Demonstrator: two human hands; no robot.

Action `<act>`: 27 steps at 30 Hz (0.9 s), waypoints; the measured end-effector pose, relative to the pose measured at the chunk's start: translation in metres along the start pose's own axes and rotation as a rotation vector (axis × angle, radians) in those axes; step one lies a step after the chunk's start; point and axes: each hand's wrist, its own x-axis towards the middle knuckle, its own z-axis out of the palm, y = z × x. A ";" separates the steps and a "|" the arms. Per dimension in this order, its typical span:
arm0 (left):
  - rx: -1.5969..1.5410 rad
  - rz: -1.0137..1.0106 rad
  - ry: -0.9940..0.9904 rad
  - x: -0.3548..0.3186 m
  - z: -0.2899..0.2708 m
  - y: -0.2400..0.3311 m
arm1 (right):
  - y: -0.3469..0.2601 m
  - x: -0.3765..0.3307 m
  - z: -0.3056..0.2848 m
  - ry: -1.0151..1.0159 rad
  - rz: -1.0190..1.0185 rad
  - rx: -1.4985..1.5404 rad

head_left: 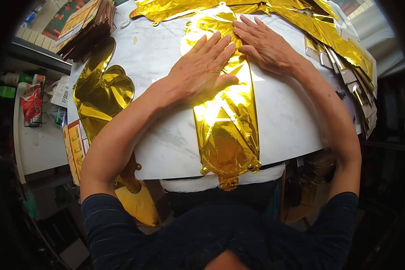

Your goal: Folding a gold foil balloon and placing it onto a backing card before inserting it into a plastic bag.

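A flat, uninflated gold foil balloon (231, 130) lies lengthwise on the white marbled table (166, 155). Its tabbed near end hangs slightly past the front edge. My left hand (200, 67) rests flat across the balloon's upper part, fingers stretched out and pointing away from me. My right hand (267, 47) lies palm down at the balloon's right edge, its fingertips on or beside the foil. Neither hand grips anything. Glare washes out part of the foil around my left hand, and the part beneath that hand is hidden.
Another gold foil balloon (105, 90) curves along the table's left side. More gold foil (283, 9) spreads across the back. Flat packages (87, 27) are stacked at the far left, and thin packets (357, 90) fan out at the right edge. A shelf (36, 148) stands farther left.
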 end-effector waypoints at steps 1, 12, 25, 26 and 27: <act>-0.004 0.001 -0.004 0.001 -0.001 0.000 | 0.005 0.006 0.001 -0.009 0.019 -0.025; 0.026 0.010 0.026 0.003 0.006 0.006 | 0.031 0.028 -0.018 0.058 0.025 0.216; -0.091 -0.096 -0.240 0.013 -0.028 0.012 | -0.142 -0.154 -0.039 -0.134 -0.184 0.298; -0.099 -0.116 -0.260 0.014 -0.030 0.013 | -0.152 -0.167 -0.042 -0.160 -0.201 0.327; -0.090 -0.121 -0.256 0.009 -0.017 0.007 | -0.161 -0.177 -0.050 -0.192 -0.221 0.391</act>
